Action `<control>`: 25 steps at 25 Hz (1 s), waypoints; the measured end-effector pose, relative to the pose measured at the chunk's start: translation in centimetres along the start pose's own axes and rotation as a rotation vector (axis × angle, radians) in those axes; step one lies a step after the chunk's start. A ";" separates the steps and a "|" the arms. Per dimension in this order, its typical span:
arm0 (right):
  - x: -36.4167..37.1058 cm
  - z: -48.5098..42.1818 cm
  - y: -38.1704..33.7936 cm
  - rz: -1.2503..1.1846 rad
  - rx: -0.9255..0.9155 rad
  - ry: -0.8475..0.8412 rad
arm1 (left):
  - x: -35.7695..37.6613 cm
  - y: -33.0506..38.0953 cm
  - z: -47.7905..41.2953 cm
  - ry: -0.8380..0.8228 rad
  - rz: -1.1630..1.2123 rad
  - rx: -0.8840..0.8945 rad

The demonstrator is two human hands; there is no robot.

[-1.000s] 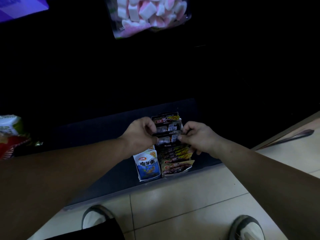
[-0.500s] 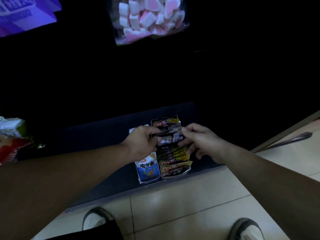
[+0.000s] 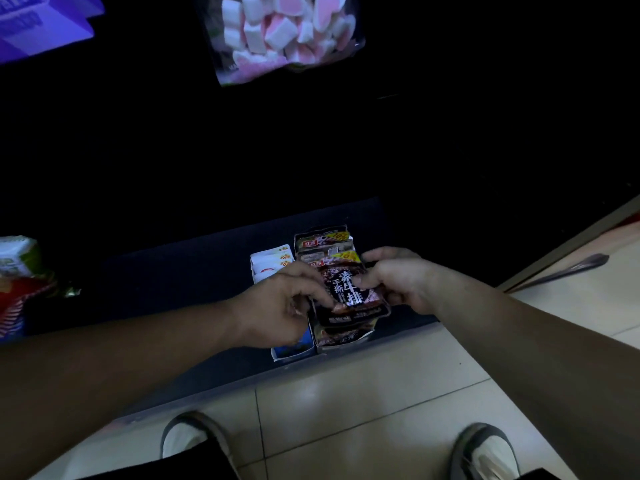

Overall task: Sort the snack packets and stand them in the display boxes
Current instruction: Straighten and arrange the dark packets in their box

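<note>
Both hands hold one dark snack packet point(image 3: 349, 299) with white lettering, tilted face-up over the right display box point(image 3: 344, 339). My left hand point(image 3: 280, 306) pinches its left edge and my right hand point(image 3: 398, 278) pinches its right edge. Behind it more dark packets point(image 3: 323, 240) stand in the same box. The left display box point(image 3: 291, 351), blue and white, holds white packets point(image 3: 272, 263) and is partly hidden by my left hand. Both boxes sit on a dark low shelf point(image 3: 173, 278).
A bag of pink and white marshmallows point(image 3: 287, 32) hangs above. Red and green snack bags point(image 3: 17, 278) lie at the far left of the shelf. A purple box point(image 3: 41, 26) is at top left. Pale tiled floor point(image 3: 381, 393) and my shoes point(image 3: 187, 438) are below.
The packet, first gripped upright among the standing ones, has been pulled up and tipped toward me so its front shows. Both hands moved slightly nearer with it.
</note>
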State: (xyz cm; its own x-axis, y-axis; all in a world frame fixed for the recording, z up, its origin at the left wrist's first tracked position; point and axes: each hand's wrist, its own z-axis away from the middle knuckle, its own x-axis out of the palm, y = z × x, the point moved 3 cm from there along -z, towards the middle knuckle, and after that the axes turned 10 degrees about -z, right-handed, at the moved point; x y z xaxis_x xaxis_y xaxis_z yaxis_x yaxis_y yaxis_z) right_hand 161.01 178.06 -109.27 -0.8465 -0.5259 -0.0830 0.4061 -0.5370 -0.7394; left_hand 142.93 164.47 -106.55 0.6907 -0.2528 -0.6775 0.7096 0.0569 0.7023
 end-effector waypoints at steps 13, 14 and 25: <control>-5.0 1.4 -1.0 -0.245 -0.242 0.205 | 0.8 0.4 -1.2 -0.037 0.114 -0.371; -5.0 1.4 -1.5 -0.292 -0.289 0.234 | 0.8 0.5 -1.1 -0.067 0.092 -0.360; 2.4 0.7 -3.8 -0.273 -0.428 0.173 | 1.2 0.1 0.8 -0.226 -0.054 -0.339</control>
State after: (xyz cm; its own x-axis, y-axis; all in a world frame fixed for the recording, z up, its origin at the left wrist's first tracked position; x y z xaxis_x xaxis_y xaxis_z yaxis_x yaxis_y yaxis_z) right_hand 157.68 178.43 -106.18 -0.9607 -0.2688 0.0688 0.0166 -0.3031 -0.9528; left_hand 143.72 163.45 -107.07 0.6304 -0.4674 -0.6197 0.7755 0.3431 0.5300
